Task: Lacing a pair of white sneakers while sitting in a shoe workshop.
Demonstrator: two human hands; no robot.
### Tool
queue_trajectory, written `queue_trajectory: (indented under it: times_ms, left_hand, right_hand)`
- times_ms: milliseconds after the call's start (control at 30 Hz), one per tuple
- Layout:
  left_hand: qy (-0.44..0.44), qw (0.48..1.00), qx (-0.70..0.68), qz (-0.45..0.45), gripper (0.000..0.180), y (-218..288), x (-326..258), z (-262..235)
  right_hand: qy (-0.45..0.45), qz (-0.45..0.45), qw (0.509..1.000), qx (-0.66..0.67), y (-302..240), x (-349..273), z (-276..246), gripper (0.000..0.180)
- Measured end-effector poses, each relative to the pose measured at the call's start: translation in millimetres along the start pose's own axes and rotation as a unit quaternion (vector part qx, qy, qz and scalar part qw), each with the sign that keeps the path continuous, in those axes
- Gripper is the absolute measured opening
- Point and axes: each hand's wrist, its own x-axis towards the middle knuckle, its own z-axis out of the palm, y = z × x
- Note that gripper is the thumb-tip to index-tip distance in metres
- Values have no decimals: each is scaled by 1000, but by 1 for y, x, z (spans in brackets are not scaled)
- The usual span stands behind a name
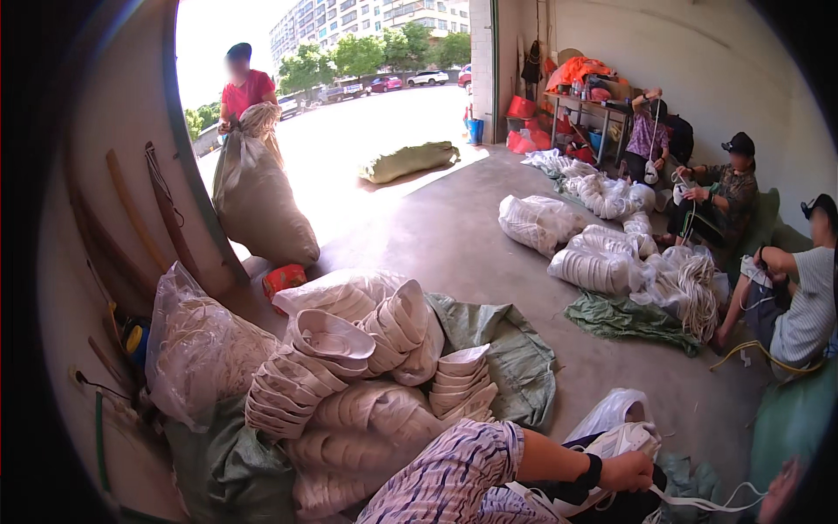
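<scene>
Seeing stacked pale shoe uppers [301, 371] filling lower left, cropped at bottom. Also seeing white shoe [633, 439] at lower right, partly covered by left hand [627, 472]. Catching right hand [779, 491] only as a blur near the rim; can't tell finger state. Gripping white cord [696, 501] in left's curled fingers; can't make out tips.

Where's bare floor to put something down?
The middle floor looks bare between the pale stacks and wrapped bundles; another patch lies between the wide green sheet and crumpled green cloth. It's crowded around the left hand: shoe, white lace.
</scene>
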Motion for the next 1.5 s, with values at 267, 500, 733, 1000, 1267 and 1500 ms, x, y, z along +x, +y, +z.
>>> queue_trajectory:
  times_ms: [267, 500, 733, 1000, 1267, 1500]
  left_hand:
    - [79, 973, 218, 19, 21, 20, -15, 8]
    - [121, 956, 234, 129, 15, 22, -33, -9]
    - [89, 936, 339, -21, 15, 4, -80, -66]
    - [103, 889, 444, 31, 27, 23, -62, -40]
    - [40, 868, 494, -4, 21, 22, -53, -35]
    - [56, 876, 477, -34, 21, 29, -54, -30]
  right_hand:
    - [-458, 230, 837, -192, 35, -200, 270, 35]
    - [-425, 301, 805, -283, 45, -192, 269, 15]
    - [-356, 392, 829, -179, 81, -198, 261, 21]
    - [-341, 364, 837, -226, 84, -211, 259, 17]
    - [-433, 386, 753, -310, 96, -230, 267, 23]
    - [-371, 586, 704, 155, 83, -217, 237, 22]
